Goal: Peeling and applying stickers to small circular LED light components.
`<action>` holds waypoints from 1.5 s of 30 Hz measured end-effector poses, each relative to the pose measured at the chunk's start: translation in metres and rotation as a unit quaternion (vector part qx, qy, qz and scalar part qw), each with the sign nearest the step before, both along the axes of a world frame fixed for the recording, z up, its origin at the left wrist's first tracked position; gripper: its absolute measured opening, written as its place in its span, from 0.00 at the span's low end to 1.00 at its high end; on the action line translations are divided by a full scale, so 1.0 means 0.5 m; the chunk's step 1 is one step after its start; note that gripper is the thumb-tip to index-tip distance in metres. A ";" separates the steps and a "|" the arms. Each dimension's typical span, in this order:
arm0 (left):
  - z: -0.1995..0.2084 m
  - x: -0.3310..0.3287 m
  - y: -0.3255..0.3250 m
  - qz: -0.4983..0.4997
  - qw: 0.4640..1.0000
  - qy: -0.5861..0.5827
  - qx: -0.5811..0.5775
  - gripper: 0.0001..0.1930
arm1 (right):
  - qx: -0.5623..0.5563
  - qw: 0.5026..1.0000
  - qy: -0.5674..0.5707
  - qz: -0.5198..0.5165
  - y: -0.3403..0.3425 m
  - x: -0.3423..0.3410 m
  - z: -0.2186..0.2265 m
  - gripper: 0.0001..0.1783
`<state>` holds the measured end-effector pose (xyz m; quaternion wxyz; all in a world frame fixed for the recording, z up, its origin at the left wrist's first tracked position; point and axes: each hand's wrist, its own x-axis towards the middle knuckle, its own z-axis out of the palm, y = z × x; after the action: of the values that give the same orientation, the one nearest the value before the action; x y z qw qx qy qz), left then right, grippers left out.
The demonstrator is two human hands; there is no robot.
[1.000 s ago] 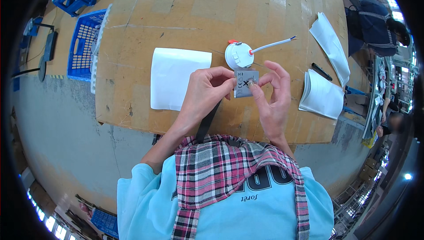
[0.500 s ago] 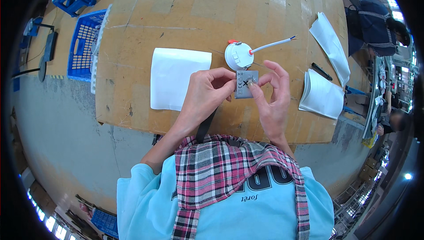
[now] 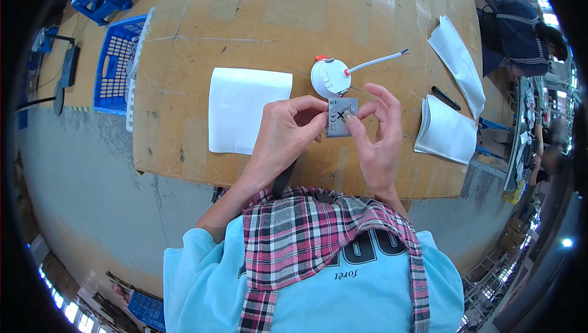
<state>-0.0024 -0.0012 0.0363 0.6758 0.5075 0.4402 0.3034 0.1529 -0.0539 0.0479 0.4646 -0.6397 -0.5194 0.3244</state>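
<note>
Pinched between my two hands is a small grey square label (image 3: 337,126) with black printed marks. My left hand (image 3: 284,129) grips its left edge between thumb and fingertips. On its right side the thumb of my right hand (image 3: 381,137) presses over the face, with the other fingers curled behind and above. Just beyond the label a round white lamp housing (image 3: 326,78) lies on the table, with orange-red parts at its edge. A white cable (image 3: 376,62) runs from it to the right and ends in thin bare-tipped wires.
A white sheet (image 3: 245,109) lies left of my hands on the brown table (image 3: 257,20). Folded white papers (image 3: 446,129) and a black pen (image 3: 446,98) are at the right, near another paper strip (image 3: 456,63). A blue crate (image 3: 116,66) stands off the left edge; a person (image 3: 517,36) is at far right.
My hands and the label stay in almost the same place. Only a very slight shift of the view shows.
</note>
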 end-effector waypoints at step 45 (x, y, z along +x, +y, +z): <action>0.011 -0.014 0.021 0.011 0.985 0.046 0.168 0.09 | 0.001 0.998 -0.023 0.061 0.011 0.053 0.036 0.31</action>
<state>-0.0095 0.0094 0.0416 0.5565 0.6226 0.4190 0.3565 0.1794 -0.0481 0.0661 0.4322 -0.6135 -0.5687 0.3368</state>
